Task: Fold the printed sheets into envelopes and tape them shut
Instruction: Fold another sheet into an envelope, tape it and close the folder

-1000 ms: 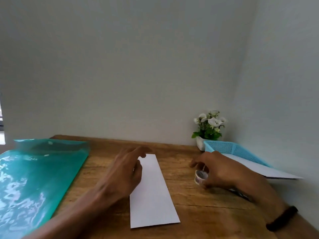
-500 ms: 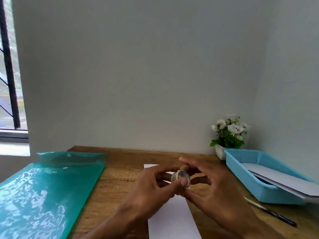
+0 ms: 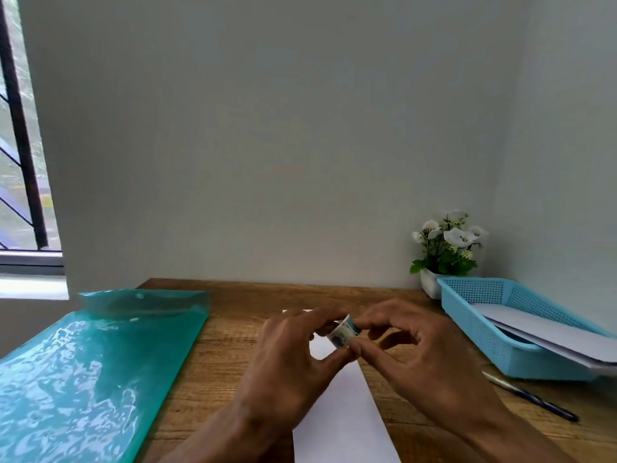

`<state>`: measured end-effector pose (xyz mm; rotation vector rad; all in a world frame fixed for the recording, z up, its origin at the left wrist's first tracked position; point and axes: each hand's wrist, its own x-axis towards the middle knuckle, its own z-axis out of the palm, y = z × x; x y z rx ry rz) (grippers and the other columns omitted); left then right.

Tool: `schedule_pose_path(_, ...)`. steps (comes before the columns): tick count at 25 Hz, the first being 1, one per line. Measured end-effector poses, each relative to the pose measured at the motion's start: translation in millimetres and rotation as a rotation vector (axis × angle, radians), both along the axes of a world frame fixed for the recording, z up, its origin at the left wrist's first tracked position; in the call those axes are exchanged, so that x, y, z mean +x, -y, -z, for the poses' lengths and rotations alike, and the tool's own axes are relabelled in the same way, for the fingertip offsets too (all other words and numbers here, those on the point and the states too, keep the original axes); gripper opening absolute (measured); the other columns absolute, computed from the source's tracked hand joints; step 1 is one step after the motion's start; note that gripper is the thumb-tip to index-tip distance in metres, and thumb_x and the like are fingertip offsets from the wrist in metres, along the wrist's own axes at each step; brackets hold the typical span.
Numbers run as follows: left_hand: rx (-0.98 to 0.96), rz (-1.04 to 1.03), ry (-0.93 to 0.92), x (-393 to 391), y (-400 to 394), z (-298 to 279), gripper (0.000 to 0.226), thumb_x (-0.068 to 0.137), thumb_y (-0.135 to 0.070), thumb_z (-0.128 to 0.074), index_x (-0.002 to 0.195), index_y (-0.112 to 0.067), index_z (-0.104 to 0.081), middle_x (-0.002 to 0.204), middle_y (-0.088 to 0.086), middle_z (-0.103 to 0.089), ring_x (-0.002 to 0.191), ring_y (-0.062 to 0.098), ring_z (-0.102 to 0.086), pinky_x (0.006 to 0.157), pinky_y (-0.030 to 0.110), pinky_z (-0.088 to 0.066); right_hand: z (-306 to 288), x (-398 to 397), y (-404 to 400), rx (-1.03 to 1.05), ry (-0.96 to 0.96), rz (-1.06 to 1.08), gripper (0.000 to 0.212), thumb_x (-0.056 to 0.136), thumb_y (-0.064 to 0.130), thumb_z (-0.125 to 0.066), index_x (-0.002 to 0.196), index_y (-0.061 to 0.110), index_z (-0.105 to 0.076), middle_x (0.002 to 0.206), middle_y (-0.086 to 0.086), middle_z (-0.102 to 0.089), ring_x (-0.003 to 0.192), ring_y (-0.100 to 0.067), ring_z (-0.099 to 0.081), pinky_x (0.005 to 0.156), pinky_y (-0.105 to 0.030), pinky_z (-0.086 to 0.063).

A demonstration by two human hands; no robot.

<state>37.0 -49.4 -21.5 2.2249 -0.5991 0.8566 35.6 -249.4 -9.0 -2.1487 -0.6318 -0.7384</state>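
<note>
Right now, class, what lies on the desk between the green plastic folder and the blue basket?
In the head view, the folded white sheet lies between the green plastic folder and the blue basket, on the bare wooden desk.

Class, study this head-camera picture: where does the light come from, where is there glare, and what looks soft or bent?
Head view: daylight enters from the window at left; white glare ripples across the green plastic folder; the tape roll between both hands is soft, its print unreadable; the wide lens tilts the window bars.

Left hand (image 3: 287,359) and right hand (image 3: 424,355) meet, fingers curled, apparently pinching.
</note>
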Motion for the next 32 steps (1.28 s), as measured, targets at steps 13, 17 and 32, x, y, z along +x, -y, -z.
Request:
schedule_pose_path(13,0.071,-0.021,0.009,2.3,-0.5,9.0,0.053,0.083,-0.048,-0.081,0.133,-0.047,-0.064,0.121,-0.024,-0.069,0.108,-0.002,-0.06,0.093,0.026,-0.055,1.1,0.6,1.7,-0.275,0.139,0.051,0.008,0.089,0.032,-0.076,0.096,0.033,-0.073,0.091,0.022,-0.064,0.078,-0.001,-0.065,0.062,-0.022,-0.059)
schedule_pose_path(17,0.045,0.026,0.024,4.1,-0.4,7.8,0.051,0.084,-0.045,-0.082,0.132,-0.045,-0.065,0.12,-0.025,-0.069,0.111,-0.004,-0.061,0.091,0.023,-0.055,0.3,1.3,2.1,-0.124,0.042,0.081,0.011,0.088,0.028,-0.077,0.086,0.032,-0.067,0.083,0.02,-0.065,0.08,-0.002,-0.065,0.062,-0.022,-0.06)
schedule_pose_path(32,0.354,0.18,-0.262,19.8,44.4,-23.0,0.045,0.087,-0.043,-0.08,0.128,-0.027,-0.071,0.121,-0.011,-0.073,0.097,0.0,-0.066,0.085,0.011,-0.055,-25.3,28.1,49.9,0.339,-0.11,0.202,0.003,0.095,0.028,-0.071,0.092,0.03,-0.071,0.075,0.004,-0.074,0.063,-0.01,-0.073,0.061,-0.026,-0.061)
